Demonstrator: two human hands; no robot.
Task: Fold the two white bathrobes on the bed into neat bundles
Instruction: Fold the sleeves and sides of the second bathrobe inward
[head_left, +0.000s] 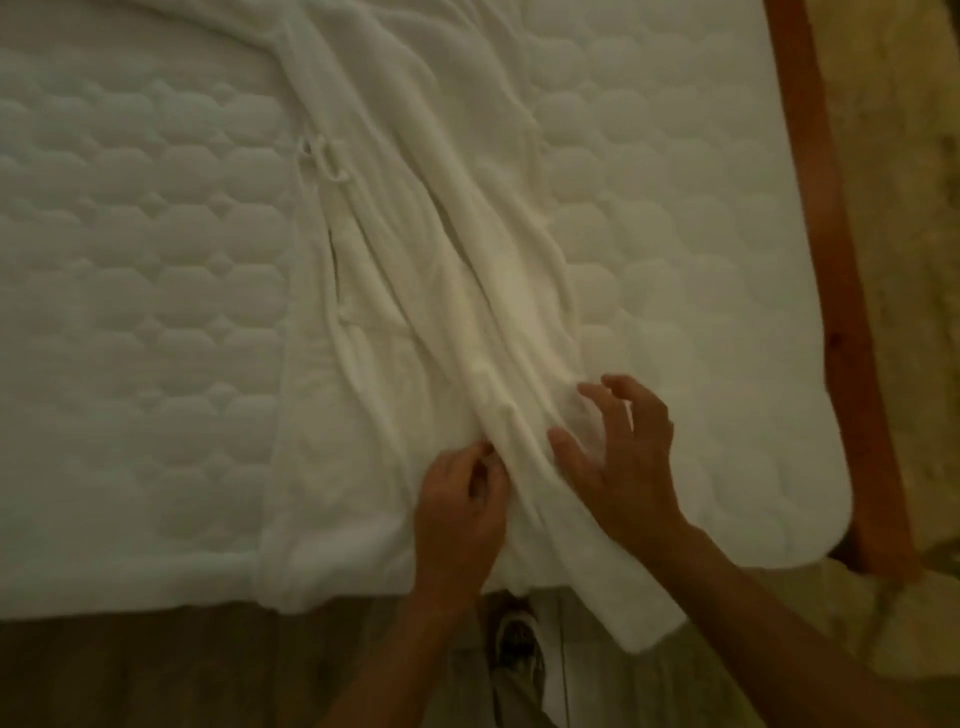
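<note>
White quilted bed (130, 260) fills most of the view, with a brown wooden frame (831, 260) along its right side. One white bathrobe (415, 260) lies flat on the bed.

The left hand (460, 504) pinches a long fold of the bathrobe between thumb and fingers, near the bed's close edge. Just right of that pinch, the right hand (623, 457) is wide open, with its fingers spread and a bit bent. It holds nothing. Its fingertips are at the cloth, but I cannot tell if they press it.

From the pinch, the bathrobe runs up and away across the bed. A small loop (324, 161) on it sits far up and left of the pinch. One long end (618, 597) hangs over the bed edge, below and right of the pinch.

Count: one bathrobe, two hands, one bed.
</note>
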